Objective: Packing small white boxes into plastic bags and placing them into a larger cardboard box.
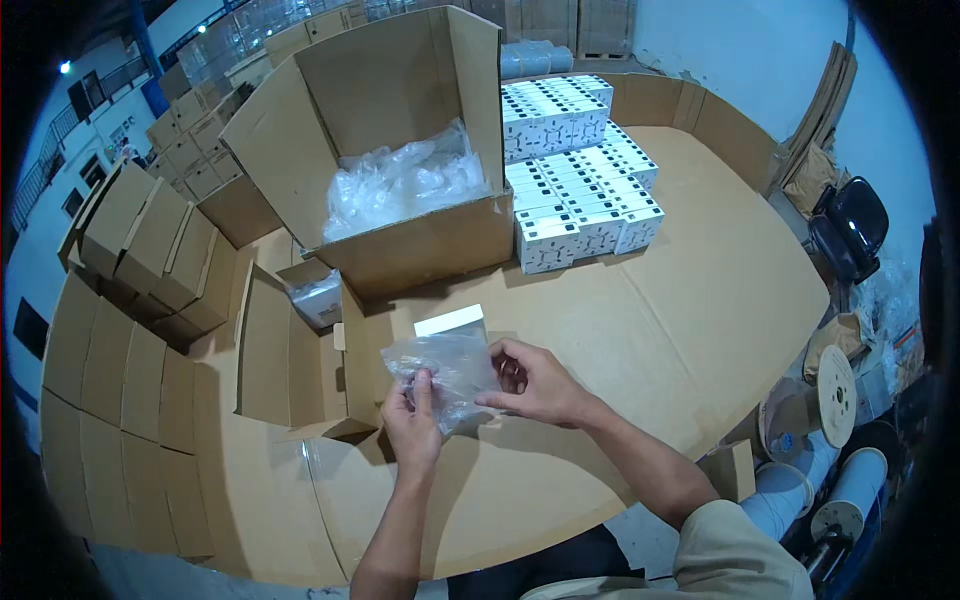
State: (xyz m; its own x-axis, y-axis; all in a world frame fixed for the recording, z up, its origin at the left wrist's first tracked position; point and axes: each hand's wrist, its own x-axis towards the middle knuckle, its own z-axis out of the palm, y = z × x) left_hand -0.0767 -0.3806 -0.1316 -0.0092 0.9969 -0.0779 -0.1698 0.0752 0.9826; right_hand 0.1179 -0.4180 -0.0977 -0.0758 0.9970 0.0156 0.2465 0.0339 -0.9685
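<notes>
A clear plastic bag (446,374) is stretched between my two hands above the table. My left hand (412,418) grips its near left side, the thumb lying on top of the film. At the bag's right edge, my right hand (540,384) is closed with its fingers curled and its thumb against the film. A white box (450,321) shows past the bag's far edge; whether it is inside the bag or behind it I cannot tell. To the left, an open brown carton (262,350) holds a plastic-wrapped white box (318,299) at its far end.
A large open carton (420,248) full of clear plastic bags (405,182) stands beyond my hands. Stacked white boxes with black marks (585,205) are to its right. Brown cartons (120,385) line the left side. Cable spools (832,398) and a black chair (850,228) stand off the cardboard-covered table (700,270).
</notes>
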